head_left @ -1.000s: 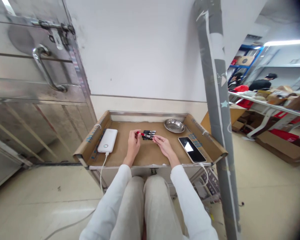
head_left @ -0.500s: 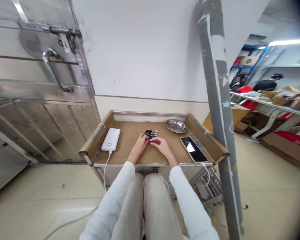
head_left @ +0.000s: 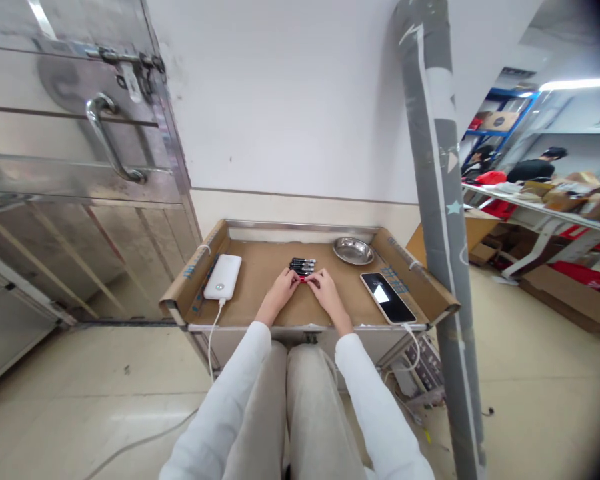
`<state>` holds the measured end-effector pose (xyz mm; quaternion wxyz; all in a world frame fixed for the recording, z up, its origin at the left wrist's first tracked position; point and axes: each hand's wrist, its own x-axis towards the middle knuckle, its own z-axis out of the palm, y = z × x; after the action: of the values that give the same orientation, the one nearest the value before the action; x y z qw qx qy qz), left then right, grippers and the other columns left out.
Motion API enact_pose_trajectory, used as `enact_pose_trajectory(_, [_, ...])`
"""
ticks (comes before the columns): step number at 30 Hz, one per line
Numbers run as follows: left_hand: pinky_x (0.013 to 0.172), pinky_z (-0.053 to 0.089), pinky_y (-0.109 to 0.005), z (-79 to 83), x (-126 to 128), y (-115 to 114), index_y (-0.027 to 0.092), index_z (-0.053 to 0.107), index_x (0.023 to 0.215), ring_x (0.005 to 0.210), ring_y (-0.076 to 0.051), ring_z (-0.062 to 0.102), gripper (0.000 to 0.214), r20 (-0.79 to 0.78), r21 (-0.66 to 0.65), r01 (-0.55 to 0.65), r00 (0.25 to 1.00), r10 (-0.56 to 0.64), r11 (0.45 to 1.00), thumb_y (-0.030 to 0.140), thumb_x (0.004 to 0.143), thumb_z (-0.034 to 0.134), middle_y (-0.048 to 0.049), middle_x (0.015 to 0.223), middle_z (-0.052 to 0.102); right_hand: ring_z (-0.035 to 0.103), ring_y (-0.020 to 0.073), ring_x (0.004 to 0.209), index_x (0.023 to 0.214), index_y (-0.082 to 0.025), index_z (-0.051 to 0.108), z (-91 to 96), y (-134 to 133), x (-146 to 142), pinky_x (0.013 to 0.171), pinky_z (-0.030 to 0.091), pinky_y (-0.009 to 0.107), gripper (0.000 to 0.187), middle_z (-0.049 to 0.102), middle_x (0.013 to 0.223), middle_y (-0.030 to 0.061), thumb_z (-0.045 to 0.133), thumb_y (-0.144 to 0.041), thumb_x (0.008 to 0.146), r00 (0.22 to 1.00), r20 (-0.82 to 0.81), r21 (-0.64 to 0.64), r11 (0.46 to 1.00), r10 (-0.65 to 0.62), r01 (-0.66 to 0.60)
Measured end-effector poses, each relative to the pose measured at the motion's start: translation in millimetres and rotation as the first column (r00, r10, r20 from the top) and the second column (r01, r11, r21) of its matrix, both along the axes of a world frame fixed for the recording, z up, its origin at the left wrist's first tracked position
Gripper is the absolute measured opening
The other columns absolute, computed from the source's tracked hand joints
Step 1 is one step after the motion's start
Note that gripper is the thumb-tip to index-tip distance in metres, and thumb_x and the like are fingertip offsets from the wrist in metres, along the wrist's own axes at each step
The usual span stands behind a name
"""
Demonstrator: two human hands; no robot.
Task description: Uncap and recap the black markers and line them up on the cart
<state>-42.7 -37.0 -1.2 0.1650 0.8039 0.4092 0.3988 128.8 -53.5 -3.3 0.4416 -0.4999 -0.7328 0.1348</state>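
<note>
Both hands hold the ends of a small red pen (head_left: 303,279), which lies level between them just in front of a row of black pens (head_left: 301,265). My left hand (head_left: 282,291) pinches its left end, fingers closed. At its right end, my right hand (head_left: 325,291) is closed in a pinch too. Several black pens lie side by side on the brown cardboard lining (head_left: 260,267), with lighter ends to the right. The fingertips partly hide the red pen.
A white power bank (head_left: 223,277) with a cable lies at left. At right are a phone (head_left: 389,298) on a cable and a round metal dish (head_left: 353,251). Raised cardboard sides (head_left: 417,273) edge the tabletop. A grey wrapped roll (head_left: 440,200) leans beside it. People sit farther right.
The red pen has moved slightly up toward the black pens and now lies straighter, alongside them. My right hand has shifted a little, and more of the black pens shows.
</note>
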Motion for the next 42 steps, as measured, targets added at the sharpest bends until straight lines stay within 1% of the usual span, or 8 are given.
enact_pose_trajectory(8, [0.08, 0.048, -0.031, 1.3, 1, -1, 0.017, 0.05, 0.086, 0.08, -0.015, 0.055, 0.007, -0.021, 0.033, -0.104, 0.994, 0.105, 0.994, 0.014, 0.087, 0.043, -0.0047, 0.09, 0.051, 0.056, 0.0172, 0.081, 0.093, -0.02, 0.063, 9.1, -8, -1, 0.078, 0.042, 0.029, 0.02, 0.056, 0.093, 0.0056, 0.043, -0.018, 0.087, 0.969, 0.159, 0.045, 0.982, -0.189, 0.184])
enact_pose_trajectory(10, [0.08, 0.047, -0.031, 3.5, 0, -1, 0.017, 0.05, 0.089, 0.082, -0.016, 0.056, 0.009, -0.03, 0.056, -0.205, 0.978, 0.207, 0.977, 0.015, 0.088, 0.041, -0.0063, 0.092, 0.052, 0.055, 0.0178, 0.082, 0.094, -0.019, 0.062, 12.8, -7, -1, 0.078, 0.04, 0.03, 0.023, 0.058, 0.095, 0.0068, 0.04, -0.017, 0.088, 0.943, 0.198, 0.09, 0.963, -0.266, 0.253])
enact_pose_trajectory(13, [0.078, 0.047, -0.033, 6.9, -3, 0, 0.015, 0.05, 0.09, 0.086, -0.019, 0.057, 0.013, -0.095, 0.05, -0.406, 0.907, 0.409, 0.912, 0.012, 0.088, 0.038, -0.01, 0.094, 0.054, 0.055, 0.0181, 0.081, 0.093, -0.018, 0.062, 16.1, 0, 2, 0.077, 0.038, 0.03, 0.024, 0.059, 0.094, 0.0079, 0.039, -0.015, 0.087, 0.895, 0.259, 0.155, 0.93, -0.365, 0.334])
enact_pose_trajectory(16, [0.079, 0.046, -0.034, 10.4, -4, 2, 0.013, 0.051, 0.09, 0.088, -0.022, 0.058, 0.015, -0.217, 0.035, -0.504, 0.839, 0.499, 0.863, 0.01, 0.087, 0.037, -0.0132, 0.093, 0.056, 0.054, 0.0176, 0.08, 0.092, -0.017, 0.061, 16.1, 9, 6, 0.075, 0.036, 0.029, 0.023, 0.06, 0.094, 0.0081, 0.039, -0.013, 0.086, 0.856, 0.32, 0.169, 0.914, -0.405, 0.369])
enact_pose_trajectory(21, [0.077, 0.046, -0.03, 16.4, -3, 5, 0.013, 0.051, 0.095, 0.09, -0.021, 0.06, 0.016, -0.378, 0.059, -0.541, 0.766, 0.52, 0.839, 0.012, 0.088, 0.037, -0.013, 0.099, 0.056, 0.054, 0.0161, 0.079, 0.092, -0.017, 0.061, 13.6, 14, 8, 0.074, 0.035, 0.027, 0.023, 0.06, 0.093, 0.0067, 0.039, -0.014, 0.087, 0.837, 0.363, 0.141, 0.913, -0.408, 0.384])
enact_pose_trajectory(26, [0.069, 0.047, -0.027, 21.8, -2, 12, 0.014, 0.05, 0.101, 0.088, -0.019, 0.062, 0.019, -0.423, 0.046, -0.55, 0.746, 0.515, 0.834, 0.015, 0.091, 0.033, -0.012, 0.104, 0.056, 0.054, 0.0155, 0.079, 0.094, -0.018, 0.059, 12.8, 13, 8, 0.073, 0.036, 0.026, 0.022, 0.056, 0.098, 0.0068, 0.039, -0.012, 0.086, 0.836, 0.312, 0.15, 0.892, -0.452, 0.426])
enact_pose_trajectory(32, [0.066, 0.047, -0.026, 24.8, -1, 19, 0.013, 0.049, 0.103, 0.087, -0.02, 0.063, 0.022, -0.444, 0.031, -0.584, 0.719, 0.534, 0.811, 0.017, 0.092, 0.03, -0.0126, 0.106, 0.056, 0.053, 0.0152, 0.077, 0.089, -0.018, 0.059, 13.7, 12, 6, 0.073, 0.038, 0.026, 0.02, 0.055, 0.095, 0.0066, 0.04, -0.011, 0.085, 0.856, 0.332, 0.17, 0.918, -0.395, 0.358])
enact_pose_trajectory(42, [0.069, 0.047, -0.028, 20.8, 0, 6, 0.014, 0.05, 0.1, 0.087, -0.021, 0.062, 0.018, -0.407, 0.056, -0.52, 0.768, 0.495, 0.852, 0.017, 0.091, 0.035, -0.0116, 0.099, 0.059, 0.053, 0.014, 0.074, 0.084, -0.019, 0.058, 10.5, 8, 4, 0.068, 0.04, 0.025, 0.021, 0.051, 0.095, 0.0053, 0.039, -0.011, 0.084, 0.94, 0.254, 0.107, 0.973, -0.226, 0.205])
